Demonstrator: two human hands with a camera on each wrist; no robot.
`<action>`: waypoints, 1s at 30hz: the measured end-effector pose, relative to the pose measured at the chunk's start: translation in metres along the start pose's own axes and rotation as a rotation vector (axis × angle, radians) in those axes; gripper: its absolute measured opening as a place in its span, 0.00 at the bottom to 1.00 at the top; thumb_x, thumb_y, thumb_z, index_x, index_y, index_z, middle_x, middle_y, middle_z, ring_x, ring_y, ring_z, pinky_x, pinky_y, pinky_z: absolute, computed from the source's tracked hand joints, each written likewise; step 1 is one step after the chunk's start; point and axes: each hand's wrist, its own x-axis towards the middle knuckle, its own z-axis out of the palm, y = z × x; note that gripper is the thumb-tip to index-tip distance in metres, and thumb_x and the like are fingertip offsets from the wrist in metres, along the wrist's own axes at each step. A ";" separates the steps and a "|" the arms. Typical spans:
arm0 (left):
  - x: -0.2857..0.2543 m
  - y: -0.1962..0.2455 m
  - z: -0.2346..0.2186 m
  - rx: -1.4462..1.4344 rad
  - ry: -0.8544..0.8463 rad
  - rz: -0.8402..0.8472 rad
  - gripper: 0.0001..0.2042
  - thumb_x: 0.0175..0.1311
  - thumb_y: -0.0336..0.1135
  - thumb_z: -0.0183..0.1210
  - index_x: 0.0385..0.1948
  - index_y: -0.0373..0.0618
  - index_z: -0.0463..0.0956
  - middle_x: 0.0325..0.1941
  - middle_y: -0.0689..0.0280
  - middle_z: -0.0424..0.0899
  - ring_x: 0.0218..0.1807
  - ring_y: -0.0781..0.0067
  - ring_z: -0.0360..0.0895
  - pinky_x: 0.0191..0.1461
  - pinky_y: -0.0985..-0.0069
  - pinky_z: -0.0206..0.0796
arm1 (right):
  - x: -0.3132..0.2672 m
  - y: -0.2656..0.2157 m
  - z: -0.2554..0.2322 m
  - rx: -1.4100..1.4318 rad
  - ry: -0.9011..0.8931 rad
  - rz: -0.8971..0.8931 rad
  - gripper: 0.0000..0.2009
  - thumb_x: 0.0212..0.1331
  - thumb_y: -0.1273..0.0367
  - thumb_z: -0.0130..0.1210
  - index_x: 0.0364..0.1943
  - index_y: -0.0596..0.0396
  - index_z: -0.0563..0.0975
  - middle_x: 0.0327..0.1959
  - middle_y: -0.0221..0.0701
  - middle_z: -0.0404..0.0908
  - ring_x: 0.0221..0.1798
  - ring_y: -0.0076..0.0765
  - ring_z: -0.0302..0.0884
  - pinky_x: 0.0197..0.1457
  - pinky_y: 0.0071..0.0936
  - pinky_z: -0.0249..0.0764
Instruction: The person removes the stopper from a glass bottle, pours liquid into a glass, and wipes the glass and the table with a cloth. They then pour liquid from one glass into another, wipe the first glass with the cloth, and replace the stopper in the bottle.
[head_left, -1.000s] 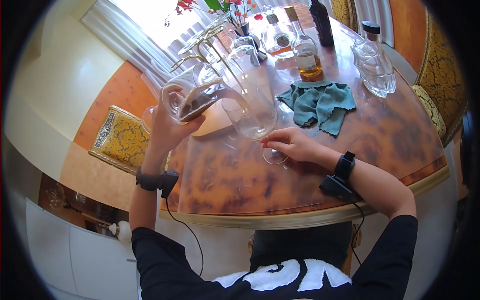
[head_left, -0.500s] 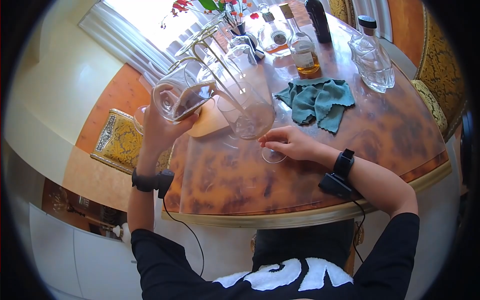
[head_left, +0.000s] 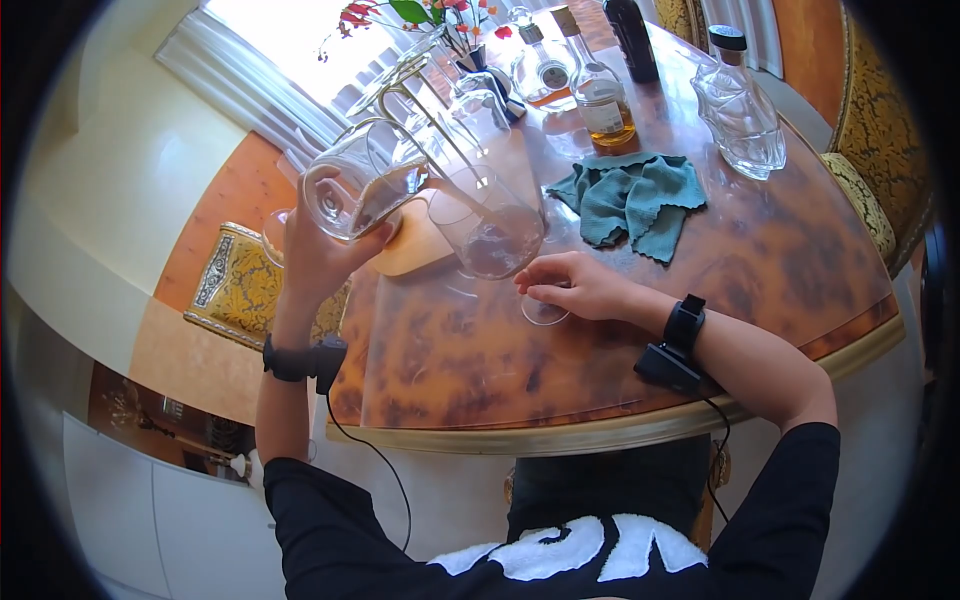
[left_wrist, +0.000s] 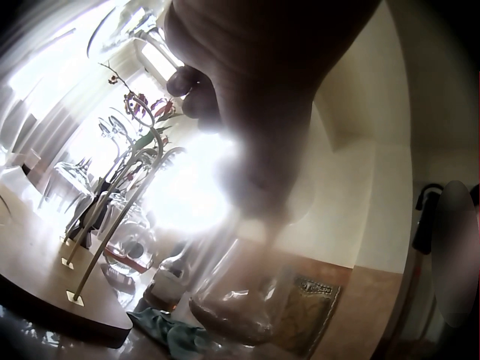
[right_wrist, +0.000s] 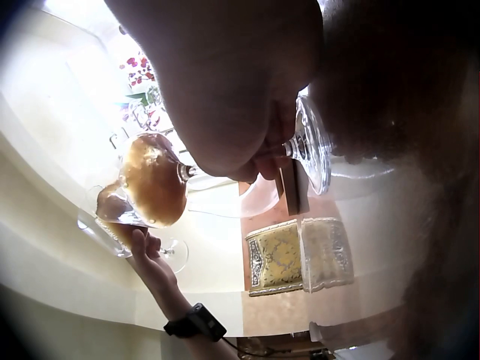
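Note:
My left hand [head_left: 322, 250] grips a stemmed glass [head_left: 345, 170] by its bowl, raised and tipped to the right. Brown liquid [head_left: 385, 200] lies along its lower side and runs toward the rim. That rim overlaps the mouth of a second, larger wine glass [head_left: 487, 235]. My right hand [head_left: 572, 285] pinches the larger glass's stem just above its foot [head_left: 545, 310], and its bowl leans left. Seen from the right wrist, brown liquid [right_wrist: 154, 184] colours much of the larger bowl, and the left hand [right_wrist: 154, 266] is behind it with the tipped glass.
A gold-rod stand on a wooden board [head_left: 410, 240] rises behind the glasses. A crumpled green cloth [head_left: 632, 205] lies right of them. Farther back stand an amber liquor bottle [head_left: 605, 105], a dark bottle [head_left: 632, 40], a clear decanter [head_left: 740, 120] and flowers in a vase [head_left: 480, 75].
The left hand has shifted slightly left, with its glass still tipped. Brownish liquid has spread in the larger glass, whose bowl looked clearer a second ago. The right hand keeps its hold on the stem.

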 end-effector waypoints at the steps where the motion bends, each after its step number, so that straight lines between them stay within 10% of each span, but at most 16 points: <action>1: -0.001 -0.002 0.002 0.000 0.011 0.006 0.34 0.41 0.44 0.76 0.50 0.42 0.68 0.35 0.61 0.80 0.35 0.71 0.79 0.42 0.71 0.71 | 0.000 -0.001 0.000 -0.028 -0.003 -0.002 0.12 0.68 0.72 0.55 0.52 0.62 0.78 0.48 0.32 0.84 0.53 0.25 0.79 0.59 0.25 0.73; 5: -0.005 0.002 0.001 -0.033 -0.049 -0.054 0.32 0.43 0.34 0.73 0.53 0.42 0.68 0.45 0.64 0.77 0.40 0.76 0.71 0.47 0.75 0.67 | 0.001 0.003 0.001 0.001 0.000 -0.013 0.12 0.68 0.72 0.55 0.52 0.62 0.78 0.48 0.32 0.84 0.53 0.25 0.79 0.59 0.25 0.73; 30: 0.005 0.006 -0.006 0.050 -0.018 -0.013 0.34 0.42 0.44 0.76 0.51 0.42 0.68 0.36 0.60 0.80 0.36 0.68 0.79 0.44 0.70 0.72 | 0.000 0.003 0.001 0.012 0.026 -0.012 0.13 0.66 0.70 0.58 0.51 0.62 0.78 0.47 0.37 0.85 0.52 0.31 0.82 0.58 0.28 0.75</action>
